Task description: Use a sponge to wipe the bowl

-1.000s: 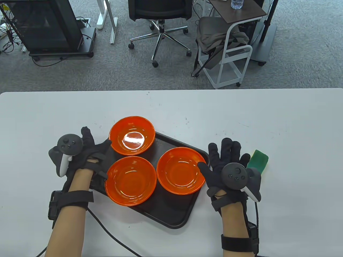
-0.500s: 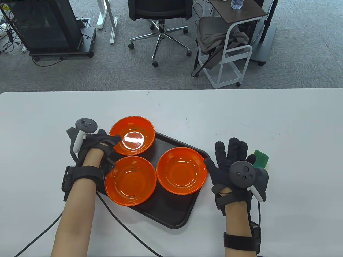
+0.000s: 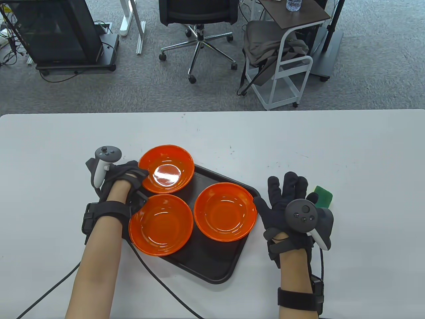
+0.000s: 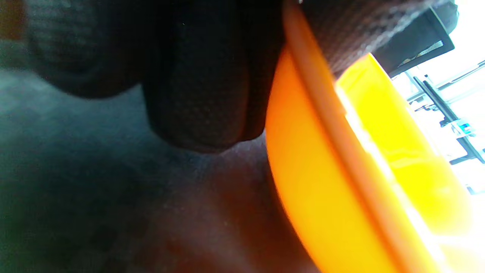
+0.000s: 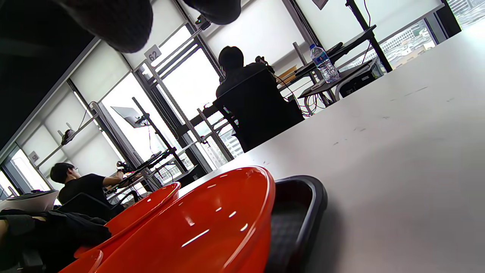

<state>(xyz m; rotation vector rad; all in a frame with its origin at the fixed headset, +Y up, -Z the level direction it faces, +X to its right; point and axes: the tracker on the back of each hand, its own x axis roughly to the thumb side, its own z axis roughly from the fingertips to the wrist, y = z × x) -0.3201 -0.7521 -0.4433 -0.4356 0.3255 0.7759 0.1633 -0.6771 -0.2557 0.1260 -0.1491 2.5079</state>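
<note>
Three orange bowls sit on a black tray (image 3: 212,265): a far bowl (image 3: 167,169), a near-left bowl (image 3: 161,224) and a right bowl (image 3: 225,211). My left hand (image 3: 141,174) pinches the far bowl's left rim, thumb inside it. In the left wrist view the gloved fingers (image 4: 204,94) press against the orange rim (image 4: 322,182). My right hand (image 3: 287,189) lies flat on the table right of the tray, fingers spread, holding nothing. A green sponge (image 3: 323,194) lies just beyond its little finger, partly hidden by the tracker. In the right wrist view the right bowl (image 5: 212,227) and the tray's corner (image 5: 303,212) show.
The white table (image 3: 365,149) stretches right and behind the tray. Cables run from both wrists to the front edge. Beyond the table stand an office chair (image 3: 199,20) and a white cart (image 3: 285,66). Two seated people show in the right wrist view.
My left hand moved right from the tray's left side and took hold of the far bowl's rim; the bowl shifted slightly right. My right hand slid a little right, toward the sponge.
</note>
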